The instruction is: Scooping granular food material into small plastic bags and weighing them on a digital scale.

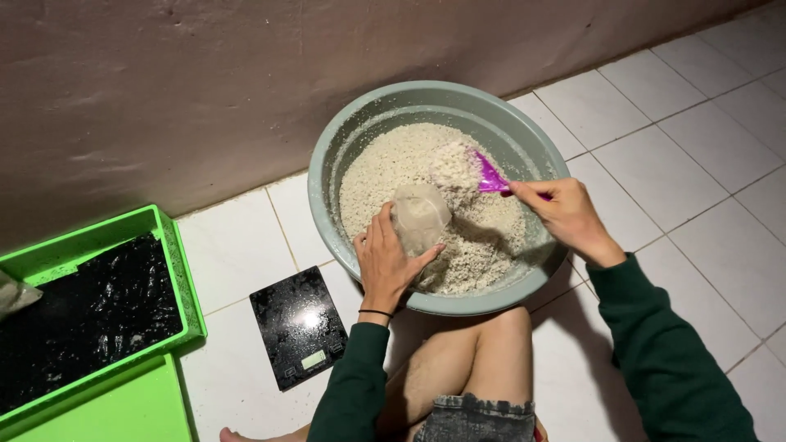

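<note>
Bag (420, 214): a small clear plastic one, held upright at the centre of the frame, inside the basin (360, 131) and just above the grain (393, 168). The left hand (385, 262) is closed around its lower part, thumb on one side and fingers on the other, so the mouth stays up and open. The right hand (565, 214) is closed on the handle of a purple scoop (490, 177), which carries a heap of the pale grain and is tilted toward the bag's mouth from the right. Holding the bag low over the heap means anything that misses would fall back into the basin, not onto the floor.

The grey-green basin sits on white floor tiles (679, 123) against a brownish wall, right at the person's bare knee, so both hands reach it without stretching. Below and left of it, near the left forearm, a black kitchen scale (296, 326) lies flat on the tiles, its small display lit. At the lower left of the frame stands a green crate (176, 245) lined with black plastic sheet; something pale rests at its left edge, too cut off to identify.
</note>
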